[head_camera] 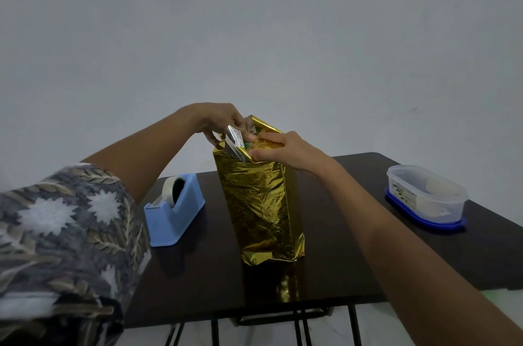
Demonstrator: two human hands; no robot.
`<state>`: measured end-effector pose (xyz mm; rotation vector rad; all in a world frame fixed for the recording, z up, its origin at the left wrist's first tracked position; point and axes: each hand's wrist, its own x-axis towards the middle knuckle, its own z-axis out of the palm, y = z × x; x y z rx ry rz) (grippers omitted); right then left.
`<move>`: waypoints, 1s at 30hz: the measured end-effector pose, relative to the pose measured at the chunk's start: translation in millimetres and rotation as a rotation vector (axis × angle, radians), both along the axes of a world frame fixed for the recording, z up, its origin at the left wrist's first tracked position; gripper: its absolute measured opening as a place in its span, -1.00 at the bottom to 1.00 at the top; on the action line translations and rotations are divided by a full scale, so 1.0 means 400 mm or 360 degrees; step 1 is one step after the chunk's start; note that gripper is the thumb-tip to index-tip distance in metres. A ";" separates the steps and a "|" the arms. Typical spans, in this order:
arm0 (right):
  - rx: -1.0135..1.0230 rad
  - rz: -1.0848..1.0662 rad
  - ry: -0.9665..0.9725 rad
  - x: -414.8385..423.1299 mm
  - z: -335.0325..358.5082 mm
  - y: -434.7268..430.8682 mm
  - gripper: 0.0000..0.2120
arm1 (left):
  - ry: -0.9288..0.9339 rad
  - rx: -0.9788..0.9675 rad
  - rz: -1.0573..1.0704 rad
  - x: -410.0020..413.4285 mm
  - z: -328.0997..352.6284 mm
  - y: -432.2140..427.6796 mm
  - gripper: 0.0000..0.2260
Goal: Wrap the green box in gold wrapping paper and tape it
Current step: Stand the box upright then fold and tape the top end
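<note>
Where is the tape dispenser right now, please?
The tape dispenser sits on the table, left of the upright gold-wrapped box, below the left hand.

Your left arm had a loose short sleeve (pixel 65 221) on it, grey-blue fabric with tan feathery leaves and pale spiky flower shapes printed all over. Below it, both forearms were bare, and so were your left hand (pixel 218 122) and right hand (pixel 283 147): 0 rings, 0 watches showing.
</note>
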<state>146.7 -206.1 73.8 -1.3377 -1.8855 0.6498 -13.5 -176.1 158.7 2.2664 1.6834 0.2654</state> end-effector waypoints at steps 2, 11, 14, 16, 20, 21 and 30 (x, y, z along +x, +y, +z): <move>0.0000 0.0031 -0.0016 0.000 -0.001 -0.002 0.00 | -0.0040 -0.0069 -0.0013 -0.002 0.008 -0.008 -0.69; 0.0036 0.0070 0.0104 0.010 -0.010 -0.002 -0.06 | -0.0002 0.0259 -0.0105 0.012 0.015 -0.037 -0.81; 0.0226 0.0021 0.0229 0.011 -0.021 -0.015 -0.07 | -0.0141 0.0787 0.0033 0.000 0.049 -0.060 -0.77; 0.0290 0.0019 0.0332 0.009 -0.036 -0.028 -0.04 | 0.0022 0.0995 0.0238 -0.009 0.060 -0.076 -0.64; 0.0204 0.0215 0.0761 0.011 -0.068 -0.055 0.28 | -0.0034 0.0371 0.0341 -0.008 0.037 -0.090 -0.61; 0.0204 0.0227 0.0784 0.012 -0.076 -0.055 0.25 | -0.0063 0.0365 0.0344 -0.008 0.027 -0.086 -0.66; 0.0302 0.0175 0.0834 0.042 -0.117 -0.014 0.12 | -0.0781 0.0874 0.0369 -0.034 0.086 -0.065 -0.83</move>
